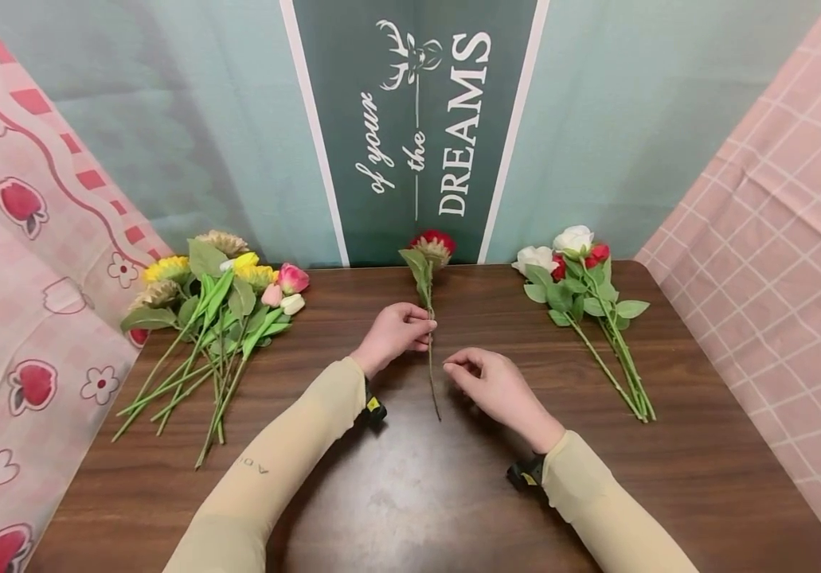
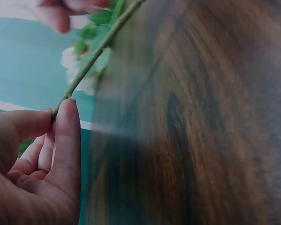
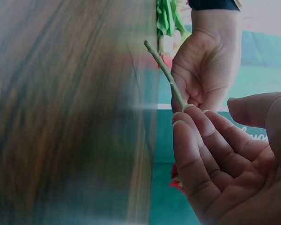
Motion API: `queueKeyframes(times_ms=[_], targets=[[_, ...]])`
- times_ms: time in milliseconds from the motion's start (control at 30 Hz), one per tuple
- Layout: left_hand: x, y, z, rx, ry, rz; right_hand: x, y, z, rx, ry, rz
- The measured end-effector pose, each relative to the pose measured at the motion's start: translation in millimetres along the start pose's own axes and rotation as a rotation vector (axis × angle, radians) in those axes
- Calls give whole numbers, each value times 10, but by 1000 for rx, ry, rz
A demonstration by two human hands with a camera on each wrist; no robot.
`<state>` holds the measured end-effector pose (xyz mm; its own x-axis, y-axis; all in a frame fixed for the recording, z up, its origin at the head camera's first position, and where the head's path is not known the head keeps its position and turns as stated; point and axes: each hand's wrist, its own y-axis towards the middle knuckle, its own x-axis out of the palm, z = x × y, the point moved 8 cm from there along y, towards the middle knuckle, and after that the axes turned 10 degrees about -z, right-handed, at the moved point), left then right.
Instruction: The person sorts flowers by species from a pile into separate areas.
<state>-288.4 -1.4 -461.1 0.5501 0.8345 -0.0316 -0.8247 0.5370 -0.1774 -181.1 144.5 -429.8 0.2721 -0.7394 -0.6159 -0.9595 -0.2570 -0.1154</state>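
A single red flower (image 1: pixel 434 244) lies on the brown wooden table (image 1: pixel 410 493), its thin green stem (image 1: pixel 432 366) pointing toward me. My left hand (image 1: pixel 426 328) pinches the stem between thumb and forefinger; the left wrist view shows this pinch on the stem (image 2: pixel 91 58) at my left hand (image 2: pixel 56 110). Just right of the stem's lower part hovers my right hand (image 1: pixel 456 368), fingers loosely curled and holding nothing. In the right wrist view, my right hand (image 3: pixel 210 112) is in front, with the stem (image 3: pixel 161 65) and my left hand (image 3: pixel 201 75) behind it.
A bunch of yellow sunflowers and pink tulips (image 1: pixel 216 306) lies at the table's left. White and red roses (image 1: pixel 582 274) lie at its right. A green "DREAMS" banner (image 1: pixel 417 119) hangs behind, and pink patterned cloths (image 1: pixel 23 263) flank both sides.
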Motion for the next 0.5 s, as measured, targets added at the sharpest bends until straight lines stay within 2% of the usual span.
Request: queueKeyframes(times_ms=[200, 500], targets=[[247, 196, 21, -32, 17, -68, -193, -74, 62, -6, -130, 59], [463, 378, -35, -93, 119, -73, -365, -248, 254, 39, -148, 77]])
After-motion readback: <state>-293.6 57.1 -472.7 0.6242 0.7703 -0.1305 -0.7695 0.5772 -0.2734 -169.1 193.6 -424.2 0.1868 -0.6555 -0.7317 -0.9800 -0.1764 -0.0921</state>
